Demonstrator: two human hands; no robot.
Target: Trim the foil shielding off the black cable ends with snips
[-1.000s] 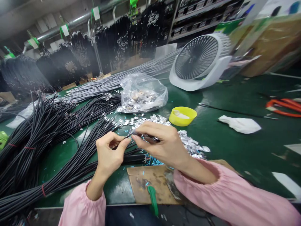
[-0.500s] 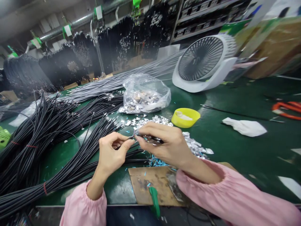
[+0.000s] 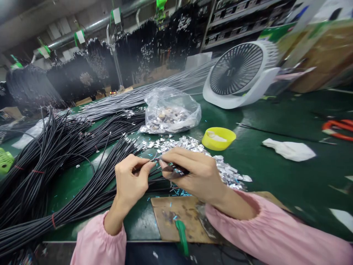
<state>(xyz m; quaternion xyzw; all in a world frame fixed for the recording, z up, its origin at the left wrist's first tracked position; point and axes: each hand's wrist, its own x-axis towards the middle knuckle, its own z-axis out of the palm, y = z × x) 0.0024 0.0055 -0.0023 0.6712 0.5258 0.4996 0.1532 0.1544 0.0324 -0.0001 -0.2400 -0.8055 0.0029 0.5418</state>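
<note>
My left hand [image 3: 131, 178] pinches the end of a black cable between thumb and fingertips. Thin stripped strands show at the cable end [image 3: 153, 159], right where both hands meet. A dark slim metal tool [image 3: 178, 170], possibly tweezers, lies in my right hand [image 3: 197, 171], partly hidden by the curled fingers. The right fingertips are closed close to the strands. Below and behind the hands are silver foil scraps [image 3: 227, 171] and small blue bits [image 3: 180, 192]. Bundles of black cable [image 3: 91, 187] lie to the left of my left hand.
Behind the hands sits a clear plastic bag [image 3: 172, 110] of scraps. A yellow dish [image 3: 217, 143], a white fan [image 3: 239, 73], a white cloth-like piece [image 3: 289, 149] and an orange-handled tool [image 3: 338, 129] stand rightward. A brown board [image 3: 171, 213] with a green-handled thing [image 3: 181, 235] lies in front.
The right hand's fingers and dark tool have turned slightly at the cable end. The left thumb has shifted a little left, and more of the fine strands show between the hands.
</note>
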